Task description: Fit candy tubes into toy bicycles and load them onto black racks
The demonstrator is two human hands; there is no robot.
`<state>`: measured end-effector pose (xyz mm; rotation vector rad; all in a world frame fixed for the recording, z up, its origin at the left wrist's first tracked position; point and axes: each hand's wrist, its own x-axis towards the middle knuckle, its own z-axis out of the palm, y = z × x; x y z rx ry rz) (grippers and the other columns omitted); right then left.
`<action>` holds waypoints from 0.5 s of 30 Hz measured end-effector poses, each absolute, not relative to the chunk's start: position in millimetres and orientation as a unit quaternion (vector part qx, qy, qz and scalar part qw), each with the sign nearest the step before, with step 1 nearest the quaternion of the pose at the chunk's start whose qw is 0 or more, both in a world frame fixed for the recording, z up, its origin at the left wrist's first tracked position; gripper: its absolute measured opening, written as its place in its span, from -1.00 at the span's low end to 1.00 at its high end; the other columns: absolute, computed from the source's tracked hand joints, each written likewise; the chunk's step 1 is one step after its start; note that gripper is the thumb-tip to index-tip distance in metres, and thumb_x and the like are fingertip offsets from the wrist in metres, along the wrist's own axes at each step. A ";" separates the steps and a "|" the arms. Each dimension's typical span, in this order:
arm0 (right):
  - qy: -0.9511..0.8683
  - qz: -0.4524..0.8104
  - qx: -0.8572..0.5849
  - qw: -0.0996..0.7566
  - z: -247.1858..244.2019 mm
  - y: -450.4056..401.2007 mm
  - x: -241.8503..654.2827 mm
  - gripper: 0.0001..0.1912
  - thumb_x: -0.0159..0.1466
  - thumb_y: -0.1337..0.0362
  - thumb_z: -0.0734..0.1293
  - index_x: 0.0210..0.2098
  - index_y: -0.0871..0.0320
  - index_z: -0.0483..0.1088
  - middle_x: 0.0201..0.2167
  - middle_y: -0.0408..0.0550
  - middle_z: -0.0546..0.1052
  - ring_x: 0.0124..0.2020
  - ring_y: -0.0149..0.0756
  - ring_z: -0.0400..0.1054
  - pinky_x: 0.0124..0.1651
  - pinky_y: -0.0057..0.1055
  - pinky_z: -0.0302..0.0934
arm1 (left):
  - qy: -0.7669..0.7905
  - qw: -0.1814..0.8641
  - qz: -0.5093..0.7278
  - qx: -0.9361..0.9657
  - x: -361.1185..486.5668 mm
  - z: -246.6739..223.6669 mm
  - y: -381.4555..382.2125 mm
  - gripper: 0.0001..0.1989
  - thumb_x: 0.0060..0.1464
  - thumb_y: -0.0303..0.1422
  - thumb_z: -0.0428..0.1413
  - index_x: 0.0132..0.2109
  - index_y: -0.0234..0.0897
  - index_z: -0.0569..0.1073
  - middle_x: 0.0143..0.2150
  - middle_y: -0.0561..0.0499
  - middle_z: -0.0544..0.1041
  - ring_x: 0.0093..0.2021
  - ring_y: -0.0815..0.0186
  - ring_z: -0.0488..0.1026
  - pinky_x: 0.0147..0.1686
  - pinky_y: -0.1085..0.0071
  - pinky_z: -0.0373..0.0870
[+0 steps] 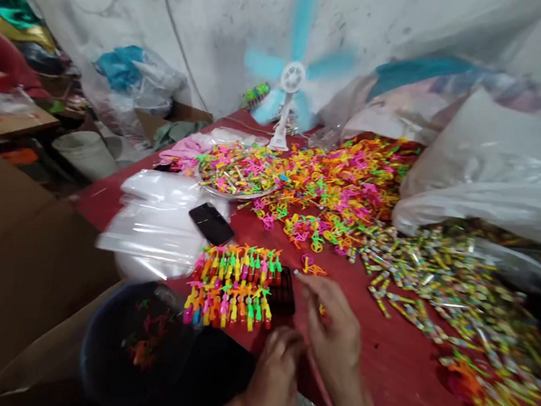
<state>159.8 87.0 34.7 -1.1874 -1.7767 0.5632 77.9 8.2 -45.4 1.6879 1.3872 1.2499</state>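
A black slotted tray point(284, 291) lies at the table's near edge, filled over most of its length with two rows of small bright plastic toys point(233, 288). Its right end shows bare slots. My right hand point(335, 325) is just right of the tray, thumb and fingers pinched; a small pale tip shows at the fingertips, too blurred to name. My left hand point(277, 371) rests below the tray's right corner with its fingers curled in; whatever may be inside is hidden. A few loose plastic pieces point(313, 267) lie beyond my right hand.
A large heap of colourful plastic pieces point(342, 190) and a pile of yellowish wrapped sticks point(452, 295) cover the right side. Behind are a heaped round dish point(252, 196) and a spinning fan point(293, 77). Clear bags point(155, 224), a phone point(212, 223) and a dark basin point(97, 346) are left.
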 end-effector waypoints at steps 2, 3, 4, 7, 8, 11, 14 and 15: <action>-0.695 0.130 -0.555 0.438 10.5 104.3 189.6 -0.70 0.32 0.23 0.16 -0.08 0.10 0.46 -0.20 0.07 0.47 -0.15 -0.11 0.36 -0.10 -0.10 0.32 | 0.510 0.298 0.449 0.671 73.9 -41.5 13.9 -0.56 0.07 -0.62 -0.11 0.03 -0.21 0.43 -0.04 -0.12 0.47 -0.01 0.17 0.39 -0.01 0.14 0.42; -0.705 0.113 -0.572 0.404 -3.0 108.3 201.3 -0.70 0.30 0.20 0.18 -0.10 0.11 0.47 -0.22 0.08 0.47 -0.18 -0.09 0.35 -0.13 -0.08 0.31 | 0.512 0.286 0.441 0.679 73.2 -39.8 18.1 -0.55 0.07 -0.63 -0.12 0.05 -0.24 0.40 -0.02 -0.15 0.46 0.00 0.18 0.39 0.00 0.14 0.43; -0.710 0.112 -0.583 0.378 -16.2 109.0 210.6 -0.70 0.30 0.20 0.19 -0.09 0.10 0.47 -0.24 0.07 0.48 -0.21 -0.09 0.34 -0.14 -0.08 0.30 | 0.520 0.271 0.434 0.684 73.2 -38.4 23.1 -0.55 0.08 -0.64 -0.13 0.07 -0.27 0.38 -0.01 -0.18 0.45 0.01 0.18 0.39 0.00 0.13 0.43; -0.702 0.132 -0.610 0.343 -45.4 96.0 228.0 -0.69 0.32 0.20 0.18 -0.01 0.09 0.42 -0.22 0.04 0.48 -0.19 -0.11 0.33 -0.12 -0.12 0.28 | 0.545 0.244 0.424 0.681 74.9 -35.8 40.6 -0.60 0.15 -0.60 -0.14 0.08 -0.32 0.34 0.04 -0.22 0.41 0.07 0.17 0.37 0.05 0.14 0.40; -0.692 0.134 -0.617 0.349 -49.9 89.8 232.0 -0.69 0.34 0.19 0.17 -0.01 0.10 0.41 -0.22 0.05 0.48 -0.18 -0.11 0.33 -0.12 -0.13 0.28 | 0.551 0.241 0.423 0.677 75.7 -35.4 46.0 -0.62 0.17 -0.58 -0.14 0.08 -0.32 0.34 0.05 -0.22 0.40 0.08 0.18 0.36 0.06 0.15 0.39; -0.664 0.097 -0.637 0.379 -47.6 79.2 239.1 -0.68 0.36 0.14 0.15 -0.05 0.13 0.41 -0.23 0.08 0.49 -0.19 -0.09 0.32 -0.13 -0.13 0.26 | 0.560 0.240 0.429 0.667 77.6 -35.6 56.6 -0.65 0.20 -0.56 -0.15 0.07 -0.29 0.33 0.05 -0.19 0.39 0.09 0.22 0.37 0.07 0.20 0.39; -0.672 0.051 -0.635 0.378 -33.0 87.8 228.7 -0.71 0.35 0.19 0.17 -0.06 0.14 0.42 -0.20 0.11 0.49 -0.17 -0.07 0.31 -0.11 -0.09 0.23 | 0.559 0.226 0.464 0.648 78.3 -38.2 57.7 -0.70 0.22 -0.54 -0.17 0.02 -0.26 0.33 0.00 -0.16 0.40 0.04 0.26 0.40 0.03 0.24 0.40; -0.689 0.058 -0.620 0.372 -28.2 94.2 219.8 -0.74 0.34 0.24 0.19 -0.05 0.13 0.42 -0.18 0.10 0.49 -0.16 -0.07 0.31 -0.10 -0.10 0.23 | 0.563 0.218 0.479 0.638 77.8 -39.5 56.4 -0.73 0.22 -0.52 -0.16 0.00 -0.26 0.32 -0.04 -0.15 0.41 0.00 0.26 0.41 0.00 0.26 0.42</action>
